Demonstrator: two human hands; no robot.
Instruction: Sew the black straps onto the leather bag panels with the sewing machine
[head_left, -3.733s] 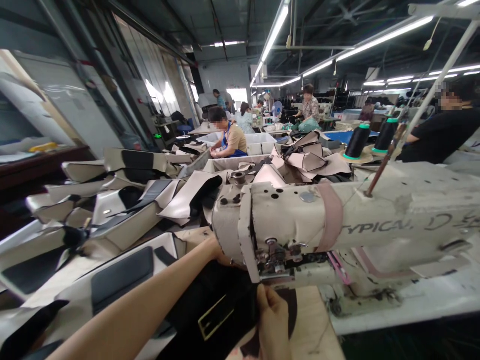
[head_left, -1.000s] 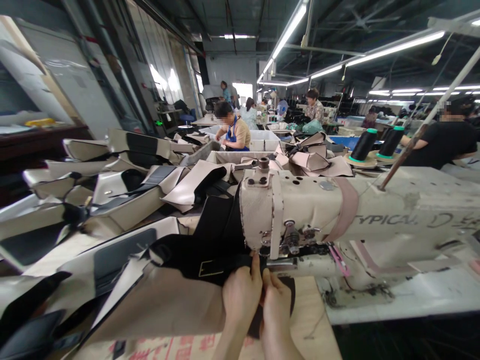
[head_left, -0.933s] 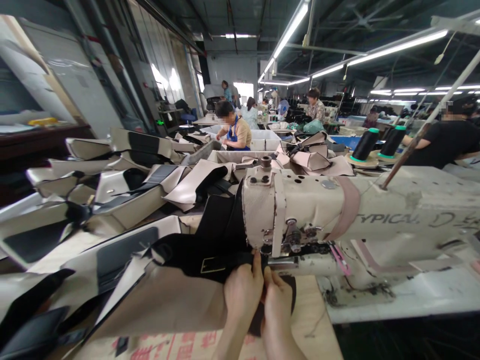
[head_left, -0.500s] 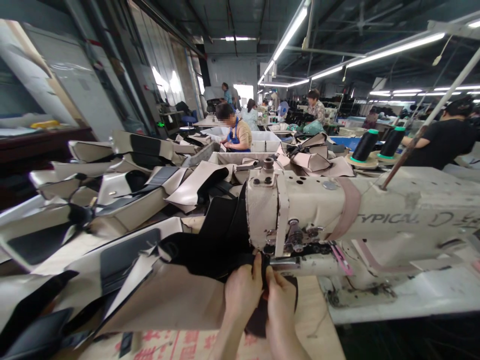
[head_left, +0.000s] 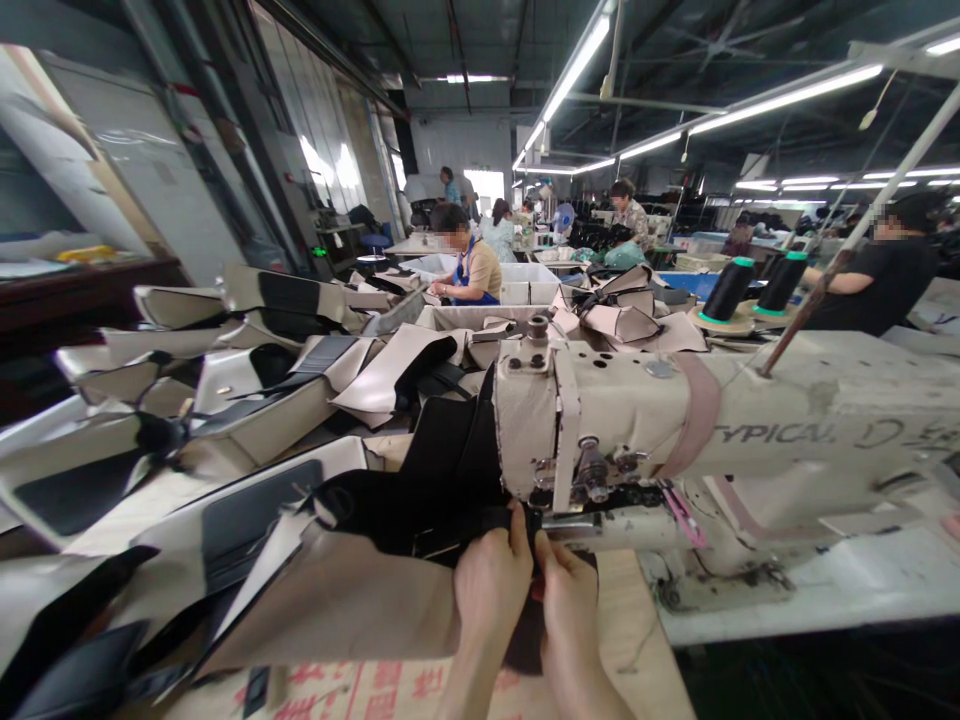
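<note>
A black and beige sewn cover piece (head_left: 352, 590) lies across the table, its black edge running under the head of the sewing machine (head_left: 600, 420). My left hand (head_left: 491, 580) presses on the black material just in front of the needle area, index finger stretched toward the presser foot. Close beside it, my right hand (head_left: 566, 590) pinches the edge of the same piece between thumb and fingers. The needle itself is hidden by the machine head and my fingers.
Several beige and black cover pieces (head_left: 262, 400) are heaped to the left and behind. Black thread cones (head_left: 727, 290) stand on the machine's far side. A co-worker in a blue apron (head_left: 476, 265) sits ahead; another person in black (head_left: 877, 270) is at the right.
Both hands have shifted slightly right with the cover piece, and a pale line now shows on the black material left of my left hand. The co-worker ahead has moved their arms.
</note>
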